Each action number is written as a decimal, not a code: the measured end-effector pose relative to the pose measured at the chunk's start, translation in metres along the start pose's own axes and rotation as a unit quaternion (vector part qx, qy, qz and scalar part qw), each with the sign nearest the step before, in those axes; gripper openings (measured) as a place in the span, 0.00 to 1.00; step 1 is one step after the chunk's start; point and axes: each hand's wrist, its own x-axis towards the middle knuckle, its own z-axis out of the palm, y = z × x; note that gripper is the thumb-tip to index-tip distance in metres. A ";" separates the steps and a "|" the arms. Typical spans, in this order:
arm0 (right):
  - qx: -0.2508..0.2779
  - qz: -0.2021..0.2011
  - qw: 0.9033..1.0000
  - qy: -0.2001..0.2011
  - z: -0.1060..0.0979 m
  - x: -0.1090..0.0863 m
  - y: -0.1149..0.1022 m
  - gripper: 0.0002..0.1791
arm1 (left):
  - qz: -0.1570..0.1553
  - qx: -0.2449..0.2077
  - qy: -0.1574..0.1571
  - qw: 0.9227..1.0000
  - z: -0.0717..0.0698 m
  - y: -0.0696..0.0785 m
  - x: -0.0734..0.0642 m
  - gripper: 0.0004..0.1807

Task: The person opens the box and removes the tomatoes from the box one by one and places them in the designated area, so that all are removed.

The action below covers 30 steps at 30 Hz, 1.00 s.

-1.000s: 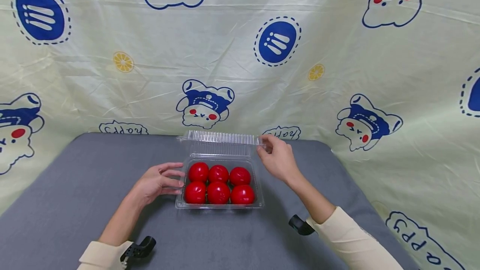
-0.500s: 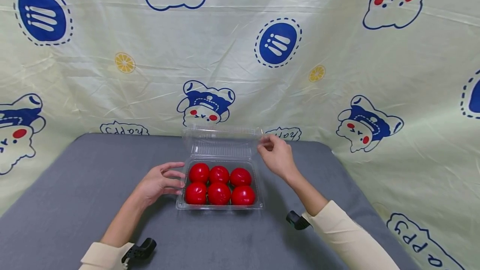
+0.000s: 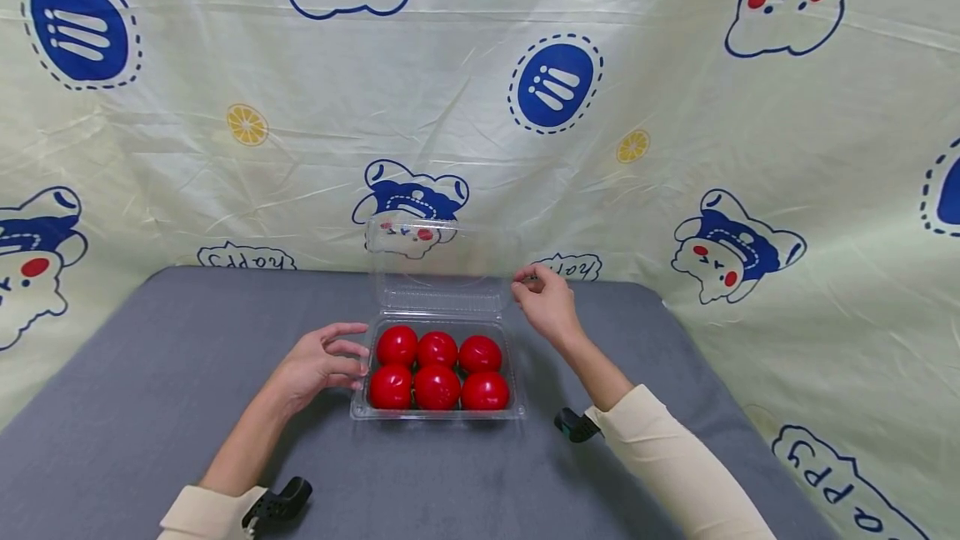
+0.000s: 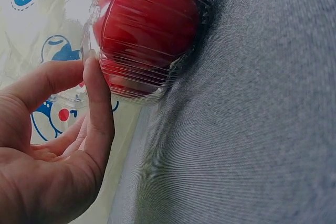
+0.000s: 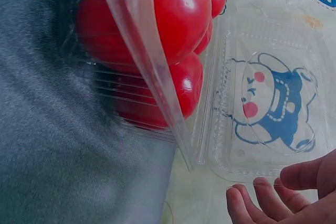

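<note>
Clear plastic forms the tray (image 3: 438, 414), resting on the grey table (image 3: 435, 482), with 6 red, tomato-like fruits (image 3: 437, 382) inside. At its wall, the left hand (image 3: 318, 367) has fingers spread, tips touching the rim; whether thumb and finger pinch it, I cannot tell. The right hand (image 3: 546, 305) has fingers loosely bent, thumb apart from them, just beside the edge of the raised lid (image 3: 442, 261); contact there is unclear. Good lid work, I judge, means bracing the tray lightly with the left fingers, since thin walls would likely buckle under a squeeze, and letting the right fingers guide the lid smoothly about its hinge without tugging.
</note>
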 end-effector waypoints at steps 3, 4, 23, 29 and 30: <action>0.026 0.003 1.000 0.004 0.004 0.003 0.004 0.10 | 0.000 0.003 0.001 1.000 0.000 0.000 0.000 0.37; 0.039 0.006 0.999 0.004 0.005 0.004 0.006 0.10 | 0.000 0.004 0.001 1.000 0.000 0.000 0.000 0.37; 0.182 0.073 0.980 -0.029 0.016 0.017 0.027 0.16 | -0.006 -0.001 -0.001 1.000 -0.001 0.002 0.000 0.37; 0.203 0.098 0.973 -0.040 0.019 0.025 0.033 0.17 | -0.006 0.003 -0.002 1.000 0.000 0.001 0.000 0.37; 0.204 0.100 0.973 -0.040 0.019 0.026 0.034 0.17 | -0.007 0.003 -0.002 1.000 0.000 0.001 0.000 0.37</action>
